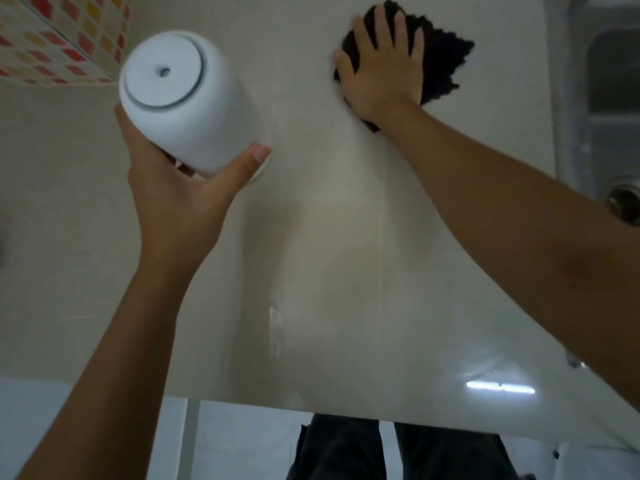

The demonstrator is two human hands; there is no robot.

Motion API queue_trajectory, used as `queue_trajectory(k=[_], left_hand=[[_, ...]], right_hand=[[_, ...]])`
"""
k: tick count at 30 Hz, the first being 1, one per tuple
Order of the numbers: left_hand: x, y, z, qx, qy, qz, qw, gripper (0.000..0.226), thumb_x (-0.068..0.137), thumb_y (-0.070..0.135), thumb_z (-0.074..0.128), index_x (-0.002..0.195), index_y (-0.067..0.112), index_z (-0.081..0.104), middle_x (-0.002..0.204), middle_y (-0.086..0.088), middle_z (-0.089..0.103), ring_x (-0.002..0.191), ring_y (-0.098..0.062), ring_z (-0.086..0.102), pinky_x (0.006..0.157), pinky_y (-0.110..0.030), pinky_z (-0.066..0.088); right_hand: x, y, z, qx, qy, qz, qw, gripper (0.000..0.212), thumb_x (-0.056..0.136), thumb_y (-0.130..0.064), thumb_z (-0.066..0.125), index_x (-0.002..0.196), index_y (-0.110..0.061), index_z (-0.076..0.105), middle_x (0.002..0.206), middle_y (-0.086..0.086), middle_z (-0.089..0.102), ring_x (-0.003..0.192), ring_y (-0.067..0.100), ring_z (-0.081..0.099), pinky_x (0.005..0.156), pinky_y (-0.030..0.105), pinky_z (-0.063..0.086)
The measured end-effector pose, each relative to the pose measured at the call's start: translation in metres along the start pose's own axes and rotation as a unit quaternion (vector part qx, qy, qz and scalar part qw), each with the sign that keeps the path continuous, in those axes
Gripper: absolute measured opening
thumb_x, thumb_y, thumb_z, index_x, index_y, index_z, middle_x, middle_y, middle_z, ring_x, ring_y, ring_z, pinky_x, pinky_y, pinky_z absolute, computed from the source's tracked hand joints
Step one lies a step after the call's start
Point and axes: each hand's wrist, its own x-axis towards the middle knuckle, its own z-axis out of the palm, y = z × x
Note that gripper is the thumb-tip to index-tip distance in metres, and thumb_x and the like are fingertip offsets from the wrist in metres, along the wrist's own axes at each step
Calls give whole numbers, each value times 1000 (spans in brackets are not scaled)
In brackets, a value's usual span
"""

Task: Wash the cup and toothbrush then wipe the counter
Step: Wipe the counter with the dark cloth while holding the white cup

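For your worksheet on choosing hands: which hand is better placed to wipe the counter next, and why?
The right hand: it lies flat on the dark cloth against the counter. The left hand is busy holding the white cup up.

Left hand (176, 199) raised over the counter's left side, fingers wrapped in a grip (thumb tip showing); right hand (379, 69) pressed flat, fingers spread, near the far edge, arm outstretched

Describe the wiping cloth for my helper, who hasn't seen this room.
Start at the steel sink on the right and move left onto the beige counter. Pressed flat under the right hand lies the cloth: black, fuzzy and ragged-edged, unlike the smooth white cup in the left hand.
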Motion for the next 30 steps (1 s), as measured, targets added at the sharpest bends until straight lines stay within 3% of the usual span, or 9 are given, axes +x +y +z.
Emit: queue_trajectory(k=[4,7,9,11,17,22,25,30], left_hand=[[5,6,2,13,12,7,1000,98,72,37,83,143,0,28,138,-5,52,121,-6,55,96,-28,51],[8,14,11,-15,22,11,1000,97,72,36,83,142,-2,28,138,-7,52,122,-7,55,98,-33,51],[9,21,19,-19,14,14,1000,96,73,36,82,143,-2,28,139,-6,51,122,-6,54,99,-30,50],[10,24,24,-11,11,15,1000,96,73,39,82,143,0,29,138,-4,52,122,-6,55,97,-30,51],[11,21,39,-25,-12,6,1000,99,72,39,83,143,-2,27,139,-7,51,123,-9,55,98,-32,51],[0,21,41,-33,-13,11,999,98,73,38,82,143,-3,27,138,-7,52,122,-7,55,98,-31,51],[-3,20,38,-36,-19,13,999,97,73,38,83,142,-2,28,138,-7,52,122,-10,56,99,-38,51],[8,23,32,-49,4,8,999,100,70,38,84,144,3,28,138,-2,52,123,-7,54,102,-35,49]], right_hand=[[-93,-38,11,17,10,-75,997,63,95,-54,21,150,-24,27,160,8,19,146,33,13,117,53,6],[-217,-70,16,62,-30,-221,973,59,94,-51,34,147,-24,36,159,7,21,146,34,14,116,55,7],[-282,-54,10,68,-75,-306,947,56,97,-50,33,148,-26,33,160,4,19,148,30,11,116,55,8],[-303,-14,4,65,-85,-331,937,55,97,-51,33,148,-30,33,160,0,19,148,26,13,117,54,9],[-171,67,-4,-10,21,-155,988,54,94,-55,34,145,-34,38,155,1,32,143,29,28,114,54,14],[-35,99,-17,7,-8,12,1000,62,95,-61,13,151,-34,17,162,1,10,148,27,7,118,53,1],[-44,89,-13,-2,-9,16,1000,64,96,-59,11,153,-30,14,162,4,9,148,28,6,118,51,0],[-201,36,-2,32,21,-103,994,60,94,-53,32,148,-25,35,158,6,25,145,32,19,116,54,12]])
